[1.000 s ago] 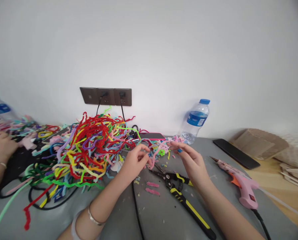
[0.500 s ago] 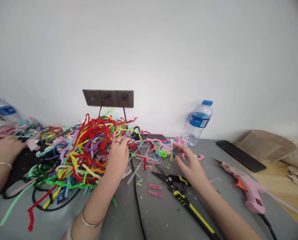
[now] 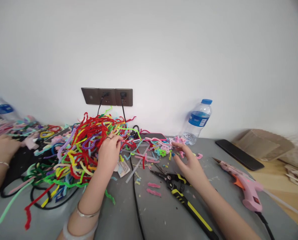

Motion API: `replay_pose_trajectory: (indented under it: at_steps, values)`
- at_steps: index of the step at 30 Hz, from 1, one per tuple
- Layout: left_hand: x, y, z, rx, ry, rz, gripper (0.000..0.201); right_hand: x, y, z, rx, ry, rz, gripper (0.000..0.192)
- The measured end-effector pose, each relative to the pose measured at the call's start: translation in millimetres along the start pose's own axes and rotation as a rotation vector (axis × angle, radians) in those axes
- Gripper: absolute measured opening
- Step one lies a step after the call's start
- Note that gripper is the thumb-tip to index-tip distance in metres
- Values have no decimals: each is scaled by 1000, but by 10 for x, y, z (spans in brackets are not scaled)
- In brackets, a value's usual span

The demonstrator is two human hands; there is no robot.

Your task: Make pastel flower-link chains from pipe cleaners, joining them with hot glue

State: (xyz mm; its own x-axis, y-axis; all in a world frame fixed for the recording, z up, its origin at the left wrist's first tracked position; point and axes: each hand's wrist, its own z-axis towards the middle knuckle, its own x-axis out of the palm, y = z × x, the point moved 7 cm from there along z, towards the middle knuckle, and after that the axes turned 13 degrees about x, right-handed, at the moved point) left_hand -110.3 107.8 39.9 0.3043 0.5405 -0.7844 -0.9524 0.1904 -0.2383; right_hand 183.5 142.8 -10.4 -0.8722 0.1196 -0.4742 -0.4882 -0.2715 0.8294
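Observation:
My left hand (image 3: 109,150) reaches over the right side of a tangled heap of coloured pipe cleaners (image 3: 88,135). Its fingers are bent and pressed together among the strands; what they pinch, if anything, is hidden. My right hand (image 3: 189,161) hovers open, thumb and index finger apart, beside small pink and blue twisted pieces (image 3: 165,146). Under it lie wire-stripper pliers (image 3: 189,206) with black and yellow handles. Two short pink pipe cleaner pieces (image 3: 154,192) rest left of the pliers. Clear glue sticks (image 3: 135,170) lie crossed between my hands.
A pink hot glue gun (image 3: 251,193) lies at the right, near a black phone (image 3: 239,155) and cardboard (image 3: 264,144). A water bottle (image 3: 198,121) leans on the wall. A black cable (image 3: 136,203) crosses the table. Another person's hand (image 3: 3,148) is at far left.
My left hand has moved left and slightly down, drawing back over the heap and uncovering a small printed paper. My right hand stays almost where it was, still open.

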Motion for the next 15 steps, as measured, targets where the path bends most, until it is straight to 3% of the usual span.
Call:
replay_pose_trajectory:
  at_steps: [6,11,15]
  values:
    - [-199,-29,41,26,-212,-270,16,-15,54,-18,-14,-11,5,37]
    - [-247,158,13,-174,-410,-621,15,-25,85,-24,-24,-15,-2,36]
    - [-246,267,3,-253,-523,-733,15,-30,107,-32,-5,-11,-18,36]
